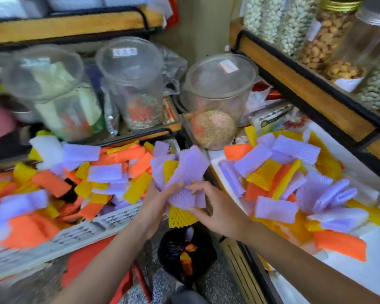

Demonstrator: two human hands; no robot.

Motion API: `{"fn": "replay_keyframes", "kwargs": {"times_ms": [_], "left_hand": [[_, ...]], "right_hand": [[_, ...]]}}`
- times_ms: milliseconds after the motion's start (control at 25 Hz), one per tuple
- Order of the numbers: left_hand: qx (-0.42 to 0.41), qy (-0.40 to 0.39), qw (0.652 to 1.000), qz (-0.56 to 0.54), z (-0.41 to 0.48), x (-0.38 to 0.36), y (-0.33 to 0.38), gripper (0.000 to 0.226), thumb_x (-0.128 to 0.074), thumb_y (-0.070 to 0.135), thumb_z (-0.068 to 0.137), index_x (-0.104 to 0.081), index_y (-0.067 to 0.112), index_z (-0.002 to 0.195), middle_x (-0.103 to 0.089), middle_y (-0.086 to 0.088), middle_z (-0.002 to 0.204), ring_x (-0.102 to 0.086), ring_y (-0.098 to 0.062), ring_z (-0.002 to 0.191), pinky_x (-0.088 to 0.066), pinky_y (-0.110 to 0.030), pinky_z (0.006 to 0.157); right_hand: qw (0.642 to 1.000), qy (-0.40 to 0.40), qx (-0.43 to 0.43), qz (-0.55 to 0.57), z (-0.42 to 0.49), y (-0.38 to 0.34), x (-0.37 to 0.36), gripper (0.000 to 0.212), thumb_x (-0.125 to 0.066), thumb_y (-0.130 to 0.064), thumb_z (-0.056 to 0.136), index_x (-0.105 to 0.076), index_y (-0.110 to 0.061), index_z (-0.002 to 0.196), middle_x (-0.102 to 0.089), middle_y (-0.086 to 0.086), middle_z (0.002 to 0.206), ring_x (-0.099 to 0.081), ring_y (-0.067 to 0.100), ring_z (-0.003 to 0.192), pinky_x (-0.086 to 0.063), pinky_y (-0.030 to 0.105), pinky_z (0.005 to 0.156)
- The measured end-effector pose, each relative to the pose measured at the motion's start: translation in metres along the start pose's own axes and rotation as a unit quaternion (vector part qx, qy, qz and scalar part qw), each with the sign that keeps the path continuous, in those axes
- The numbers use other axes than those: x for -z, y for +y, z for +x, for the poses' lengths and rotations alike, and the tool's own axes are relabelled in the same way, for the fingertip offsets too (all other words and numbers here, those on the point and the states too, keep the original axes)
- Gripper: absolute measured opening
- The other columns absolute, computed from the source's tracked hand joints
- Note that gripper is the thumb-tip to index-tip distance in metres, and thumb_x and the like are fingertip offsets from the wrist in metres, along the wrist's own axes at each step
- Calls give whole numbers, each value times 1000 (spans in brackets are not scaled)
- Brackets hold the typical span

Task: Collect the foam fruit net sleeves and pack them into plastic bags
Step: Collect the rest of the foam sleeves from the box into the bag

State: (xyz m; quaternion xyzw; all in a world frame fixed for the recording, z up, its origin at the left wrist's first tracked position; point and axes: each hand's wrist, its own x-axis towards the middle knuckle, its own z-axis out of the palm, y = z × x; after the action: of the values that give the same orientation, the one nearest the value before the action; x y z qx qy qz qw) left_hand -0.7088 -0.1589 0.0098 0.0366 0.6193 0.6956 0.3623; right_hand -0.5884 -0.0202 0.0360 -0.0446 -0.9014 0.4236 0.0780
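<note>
A black plastic bag (170, 251) is seen nearest, down on the speckled floor (213, 286) between the two arms. Its top is open, and orange and yellow foam pieces are seen inside. Just above it, a bunch of purple and yellow foam net sleeves (184, 172) is held up between both hands. The left hand (160, 202) is curled round the bunch from the left side. The right hand (217, 207) is closed on it from the right, with the thumb and fingers pinched into the foam. On the left, a white plastic crate with small holes (101, 224) is filled with a messy pile of purple, orange, yellow and white foam sleeves (110, 172). On the right, a second pile of mixed foam sleeves (270, 172) is spread over a white desk (347, 279). Further back, three big clear plastic tubs with lids (217, 95) are stood in a row, with grainy food seen at the bottom. At the far right, tall clear jars of nuts and seeds (329, 34) are lined up on a wooden shelf with a black edge (298, 84).
</note>
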Motion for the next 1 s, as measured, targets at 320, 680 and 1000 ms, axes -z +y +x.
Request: {"fn": "replay_keyframes", "kwargs": {"times_ms": [320, 680, 1000], "left_hand": [[-112, 205, 972, 16, -146, 132, -19, 63, -77, 28, 60, -53, 11, 117, -67, -11, 112, -65, -27, 103, -53, -47, 89], [-141, 352, 924, -44, -317, 290, -68, 68, -80, 35, 54, -54, 12, 112, -66, -12, 112, -64, -23, 102, -52, -39, 88], [-124, 402, 897, -139, -375, 385, -93, 47, -65, 35, 77, -52, 10, 115, -59, 8, 69, -51, -2, 50, -36, -17, 40]], "right_hand": [[993, 43, -59, 97, -3, -122, -139, 48, -71, -25, 82, -39, -12, 115, -44, 1, 116, -48, 15, 111, -41, 29, 96], [964, -189, -56, 179, -34, -237, -322, 54, -69, -14, 84, -26, -16, 116, -52, 11, 125, -58, 20, 110, -47, 32, 95], [936, -280, -72, 199, -18, -305, -425, 65, -76, -8, 76, -32, -6, 124, -54, -1, 106, -58, 4, 84, -46, 10, 71]]}}
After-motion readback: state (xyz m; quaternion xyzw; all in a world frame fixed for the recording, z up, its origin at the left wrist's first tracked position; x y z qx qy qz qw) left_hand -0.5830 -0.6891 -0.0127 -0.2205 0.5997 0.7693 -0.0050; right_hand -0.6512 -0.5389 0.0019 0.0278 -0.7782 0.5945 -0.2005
